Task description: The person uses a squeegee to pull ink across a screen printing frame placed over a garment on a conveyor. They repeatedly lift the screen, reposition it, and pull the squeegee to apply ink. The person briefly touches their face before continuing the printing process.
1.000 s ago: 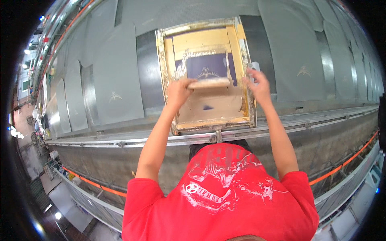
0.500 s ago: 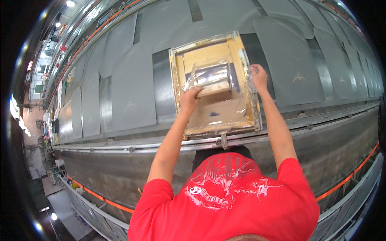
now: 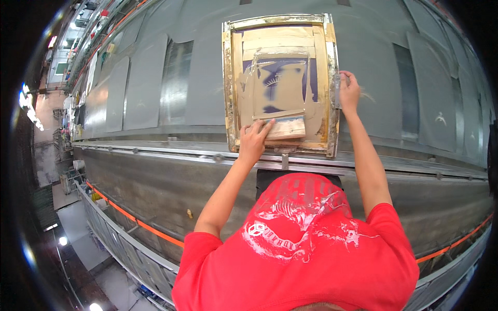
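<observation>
Your left hand (image 3: 253,142) grips the wooden squeegee (image 3: 287,128) at nine o'clock | right hand (image 3: 350,93) curls at the screen frame (image 3: 227,83), three o'clock, hold unclear | squeegee likely light, stiff, ink-slick: clasp its wood

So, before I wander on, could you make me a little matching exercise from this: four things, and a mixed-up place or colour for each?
Things
1. Fingers of the left hand
2. Fingers of the right hand
3. Shirt
4. Orange strip

Places and colours
A. Red with pale print
B. Alongside the grey railing
C. On the left end of the wooden block
D. At the right edge of the frame

Pairs: 1-C, 2-D, 3-A, 4-B
</observation>
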Tool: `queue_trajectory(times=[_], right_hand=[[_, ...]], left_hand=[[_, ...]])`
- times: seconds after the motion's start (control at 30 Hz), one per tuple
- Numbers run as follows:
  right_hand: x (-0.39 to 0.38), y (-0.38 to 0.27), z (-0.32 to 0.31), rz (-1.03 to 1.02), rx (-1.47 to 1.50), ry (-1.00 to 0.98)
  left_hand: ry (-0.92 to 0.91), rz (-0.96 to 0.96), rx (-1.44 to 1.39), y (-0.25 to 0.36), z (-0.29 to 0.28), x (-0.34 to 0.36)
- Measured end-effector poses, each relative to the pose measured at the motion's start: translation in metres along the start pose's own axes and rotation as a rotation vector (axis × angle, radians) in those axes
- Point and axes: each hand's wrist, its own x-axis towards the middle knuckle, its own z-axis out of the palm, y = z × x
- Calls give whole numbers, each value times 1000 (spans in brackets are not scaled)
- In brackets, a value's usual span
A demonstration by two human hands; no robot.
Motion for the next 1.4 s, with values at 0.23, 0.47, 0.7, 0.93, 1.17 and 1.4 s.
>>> queue_trajectory(times=[0.23, 0.47, 0.7, 0.93, 1.17, 1.4], right_hand=[[-8, -13, -9, -5, 52, -16], [-6, -19, -13, 42, 23, -41], [-6, -7, -3, 73, -126, -81], [-5, -9, 2, 151, -94, -157], [-12, -16, -20, -252, -80, 143], [-108, -95, -80, -528, 28, -498]], left_hand=[[-108, -119, 52, 23, -21, 17], [-98, -5, -80, 24, -19, 4], [-101, 81, -98, 29, -24, -35], [-213, 49, -145, 24, -50, -50], [-121, -211, -214, 28, -88, -20], [377, -1052, -1087, 42, -69, 16]])
